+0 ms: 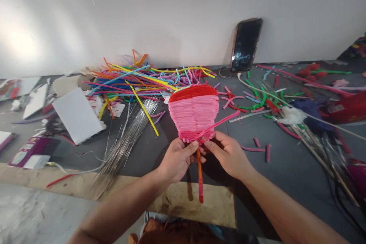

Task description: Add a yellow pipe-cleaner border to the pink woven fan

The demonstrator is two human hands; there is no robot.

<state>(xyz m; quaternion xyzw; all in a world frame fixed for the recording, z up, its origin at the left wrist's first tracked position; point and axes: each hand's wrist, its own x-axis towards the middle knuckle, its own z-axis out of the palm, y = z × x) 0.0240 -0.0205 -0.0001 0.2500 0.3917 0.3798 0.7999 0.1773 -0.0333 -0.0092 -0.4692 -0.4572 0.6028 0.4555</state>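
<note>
A fan-shaped piece made of pipe cleaners (193, 112) is held up over the worktable, mostly pink with a red band along its top edge. An orange, pink and red wrapped stem (200, 175) hangs down from its narrow base. My left hand (178, 158) is closed on the base, thumb in front. My right hand (227, 154) pinches the same base from the other side, its thumb close to the left one. One loose pink pipe cleaner (223, 121) sticks out from the base to the upper right. The fingers behind the piece are partly hidden.
Behind lies a heap of coloured pipe cleaners (128, 78). Thin metal wires (128, 133) lie to the left, near a white box (77, 114). A phone (246, 45) leans on the wall, with a white cable (274, 99) running right. Cut green and pink pieces are scattered at right.
</note>
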